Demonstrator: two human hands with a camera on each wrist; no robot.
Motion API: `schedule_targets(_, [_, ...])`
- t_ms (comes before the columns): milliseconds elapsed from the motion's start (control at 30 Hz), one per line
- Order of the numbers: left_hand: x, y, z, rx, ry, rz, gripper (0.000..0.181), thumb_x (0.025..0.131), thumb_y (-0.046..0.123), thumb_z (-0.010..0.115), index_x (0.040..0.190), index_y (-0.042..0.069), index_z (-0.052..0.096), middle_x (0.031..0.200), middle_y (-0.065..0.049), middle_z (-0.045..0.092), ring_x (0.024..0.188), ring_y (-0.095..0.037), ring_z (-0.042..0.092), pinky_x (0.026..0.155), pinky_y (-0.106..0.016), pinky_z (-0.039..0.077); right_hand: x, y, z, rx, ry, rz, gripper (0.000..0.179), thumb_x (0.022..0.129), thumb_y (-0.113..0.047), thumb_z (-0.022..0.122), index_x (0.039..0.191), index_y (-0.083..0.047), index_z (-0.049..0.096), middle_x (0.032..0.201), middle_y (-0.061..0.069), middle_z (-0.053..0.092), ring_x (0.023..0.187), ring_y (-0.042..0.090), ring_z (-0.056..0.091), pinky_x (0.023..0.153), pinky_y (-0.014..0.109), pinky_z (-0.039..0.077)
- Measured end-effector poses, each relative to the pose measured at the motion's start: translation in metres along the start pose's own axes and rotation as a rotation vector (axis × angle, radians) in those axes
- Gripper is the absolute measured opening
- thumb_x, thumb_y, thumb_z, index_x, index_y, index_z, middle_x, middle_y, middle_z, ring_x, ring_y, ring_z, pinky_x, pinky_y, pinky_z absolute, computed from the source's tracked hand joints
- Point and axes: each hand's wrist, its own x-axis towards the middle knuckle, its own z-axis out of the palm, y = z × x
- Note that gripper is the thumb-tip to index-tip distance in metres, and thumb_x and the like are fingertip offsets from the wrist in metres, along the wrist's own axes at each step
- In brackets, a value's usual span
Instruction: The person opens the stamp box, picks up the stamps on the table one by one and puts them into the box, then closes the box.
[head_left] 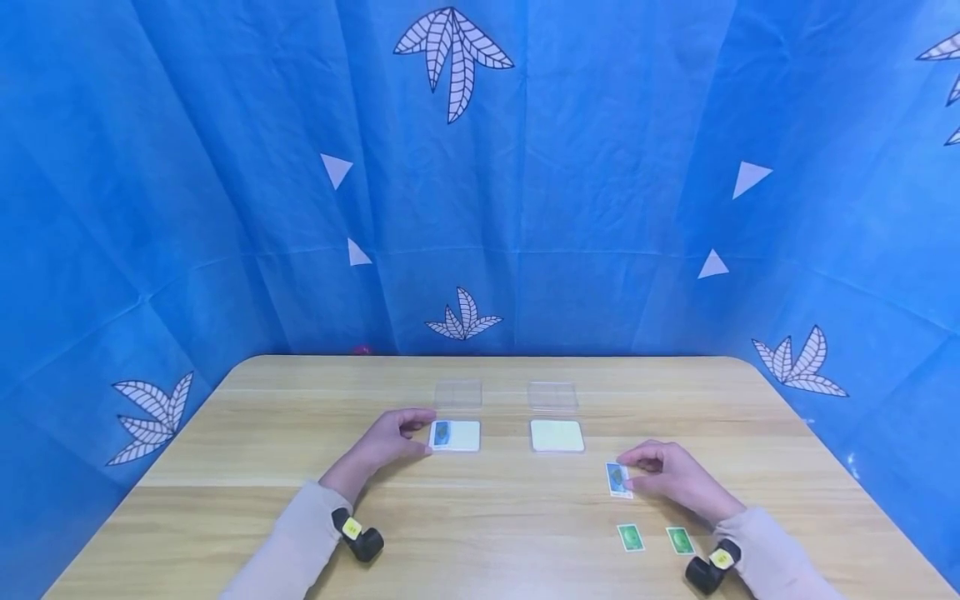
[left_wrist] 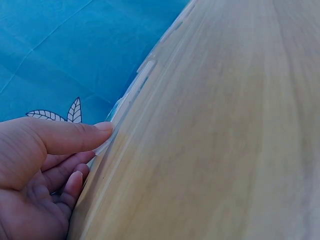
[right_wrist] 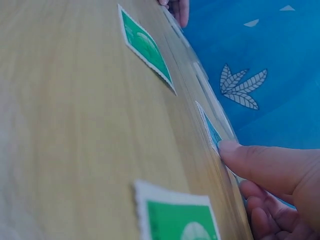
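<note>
Right hand point(head_left: 670, 473) pinching blue stamp point(head_left: 614, 477) by its right edge, near-right of right case point(head_left: 557, 436). Left hand point(head_left: 390, 437) grips left case point(head_left: 467, 436) at its left end. Risk: one-edge pinch could let stamp twist or crease; uneven push could skid left case.

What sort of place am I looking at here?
Likely a small staged recording space: a blue fabric curtain printed with white leaves hangs behind and beside a pale wood-grain table, and black wrist cameras with yellow tags are being worn.
</note>
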Motion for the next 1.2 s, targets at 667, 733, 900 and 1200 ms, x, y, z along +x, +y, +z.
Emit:
schedule_targets(667, [-0.0006, 0.0, 0.0009, 0.014, -0.007, 0.001, 0.054, 0.069, 0.006, 0.08, 0.12, 0.015, 0.064, 0.121, -0.002, 0.062, 0.113, -0.024, 0.054, 0.097, -0.042, 0.044, 0.0017, -0.0018, 0.0018, 0.004, -0.005, 0.017, 0.035, 0.077, -0.015, 0.074, 0.107, -0.001, 0.062, 0.104, 0.009, 0.063, 0.095, 0.021, 0.054, 0.081, 0.022, 0.046])
schedule_targets(733, [-0.0007, 0.0002, 0.0009, 0.011, -0.003, -0.006, 0.054, 0.069, 0.006, 0.08, 0.12, 0.015, 0.064, 0.121, -0.002, 0.062, 0.113, -0.023, 0.054, 0.097, -0.042, 0.044, 0.0015, -0.0019, 0.0018, 0.001, -0.001, 0.014, 0.035, 0.077, -0.015, 0.074, 0.106, -0.001, 0.062, 0.103, 0.009, 0.063, 0.095, 0.02, 0.053, 0.081, 0.023, 0.046])
schedule_targets(900, [-0.001, 0.0006, 0.0008, 0.006, 0.001, 0.002, 0.054, 0.069, 0.005, 0.08, 0.12, 0.014, 0.064, 0.121, -0.003, 0.062, 0.113, -0.022, 0.054, 0.097, -0.041, 0.044, 0.0014, -0.0015, 0.0013, 0.004, 0.013, 0.002, 0.037, 0.076, -0.015, 0.075, 0.106, 0.0, 0.06, 0.104, 0.009, 0.061, 0.095, 0.021, 0.052, 0.082, 0.024, 0.045])
schedule_targets(1200, [-0.0012, 0.0008, 0.0006, 0.013, -0.005, 0.004, 0.055, 0.068, 0.007, 0.081, 0.12, 0.014, 0.064, 0.122, -0.003, 0.062, 0.113, -0.023, 0.054, 0.096, -0.042, 0.044, 0.0039, 0.0026, 0.0003, 0.015, 0.0, -0.017, 0.038, 0.076, -0.015, 0.074, 0.107, 0.001, 0.059, 0.104, 0.01, 0.061, 0.092, 0.018, 0.051, 0.08, 0.023, 0.045])
